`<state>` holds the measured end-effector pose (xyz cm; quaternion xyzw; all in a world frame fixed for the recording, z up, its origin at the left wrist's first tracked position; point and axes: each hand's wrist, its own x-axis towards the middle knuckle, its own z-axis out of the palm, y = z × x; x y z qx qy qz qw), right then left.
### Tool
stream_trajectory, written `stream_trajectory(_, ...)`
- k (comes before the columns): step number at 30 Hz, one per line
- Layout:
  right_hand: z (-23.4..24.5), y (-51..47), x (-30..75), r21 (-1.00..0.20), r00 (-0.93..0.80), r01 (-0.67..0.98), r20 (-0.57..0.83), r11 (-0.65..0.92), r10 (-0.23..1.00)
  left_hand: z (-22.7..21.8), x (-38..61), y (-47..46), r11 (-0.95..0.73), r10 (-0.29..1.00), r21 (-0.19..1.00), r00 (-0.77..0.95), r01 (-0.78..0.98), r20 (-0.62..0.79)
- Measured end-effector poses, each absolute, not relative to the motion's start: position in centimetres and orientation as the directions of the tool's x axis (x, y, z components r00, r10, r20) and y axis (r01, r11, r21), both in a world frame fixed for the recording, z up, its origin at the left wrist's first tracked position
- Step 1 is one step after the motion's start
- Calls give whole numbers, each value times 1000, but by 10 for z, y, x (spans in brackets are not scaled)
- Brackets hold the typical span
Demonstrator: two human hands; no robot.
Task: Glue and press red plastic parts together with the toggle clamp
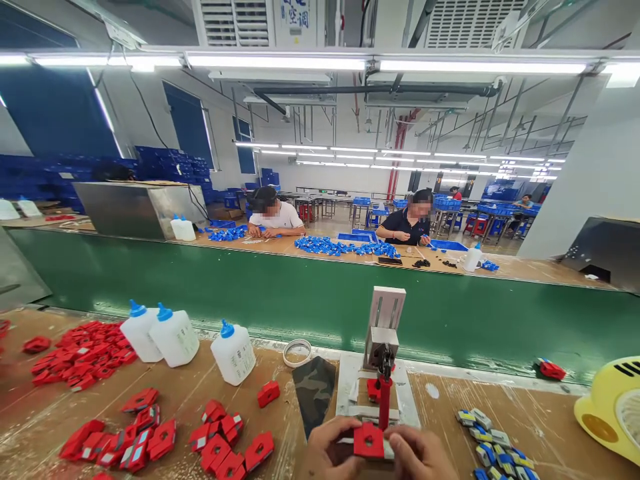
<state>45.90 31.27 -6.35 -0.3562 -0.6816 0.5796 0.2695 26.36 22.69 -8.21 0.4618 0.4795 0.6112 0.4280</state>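
Observation:
Between the fingertips of both hands is a red plastic block with a hole in its face (369,441), held low in front of the toggle clamp. My left hand (330,448) pinches its left side. On the opposite edge, the thumb and fingers of my right hand (419,453) close on it. Just behind it stands the toggle clamp (385,400) with a red grip, mounted on a metal stand (384,333). Another red piece (373,390) sits under the clamp. The block's underside is hidden.
Left lie a red block pile (87,353), loose red blocks (150,433) and white bottles (233,353). A tape roll (297,353) and camouflage cloth (315,393) flank the stand. Right are blue-and-grey pieces (493,443) and a yellow fan (613,407). Two people sit beyond the green conveyor (280,303).

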Motion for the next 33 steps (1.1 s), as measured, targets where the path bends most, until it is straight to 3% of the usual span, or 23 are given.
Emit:
stream_trajectory(2, -48, 320, 457, -963, -413, 214, 64, 165, 909, -74, 252, 241, -89, 971, 994, -227, -60, 73)
stream_trajectory(4, -36, 325, 452, -964, -358, 218, 65, 151, 932, -61, 241, 255, -31, 970, 996, -238, 85, 50)
stream_trajectory(6, -24, 326, 446, -992, -495, 126, -53, 11, 867, -46, 235, 267, -14, 967, 969, -242, 245, 75)
stream_trajectory(8, -10, 324, 441, -969, -651, -19, -175, -246, 739, -36, 232, 277, -19, 971, 942, -218, 334, 97)
stream_trajectory(11, 19, 324, 441, -787, -762, -159, -285, -596, 581, -28, 235, 289, -33, 980, 927, -169, 373, 103)
stream_trajectory(14, 43, 328, 442, -679, -792, -177, -331, -713, 512, -29, 247, 298, -35, 990, 925, -116, 378, 85)
stream_trajectory(17, 44, 332, 446, -694, -812, -142, -326, -706, 484, -36, 262, 307, -10, 992, 939, -112, 344, 52)
stream_trajectory(21, 9, 336, 459, -846, -768, -70, -292, -528, 570, -48, 275, 312, 21, 986, 957, -163, 289, 27)
stream_trajectory(25, -44, 344, 466, -985, -597, 165, -135, -44, 791, -52, 277, 308, -6, 986, 965, -162, 260, 50)
stream_trajectory(28, -82, 348, 460, -887, -522, 339, 100, 314, 847, -49, 276, 304, -15, 985, 960, -162, 280, 63)
stream_trajectory(33, -107, 348, 435, -710, -439, 466, 332, 528, 835, -44, 275, 302, -1, 982, 929, -177, 369, 71)
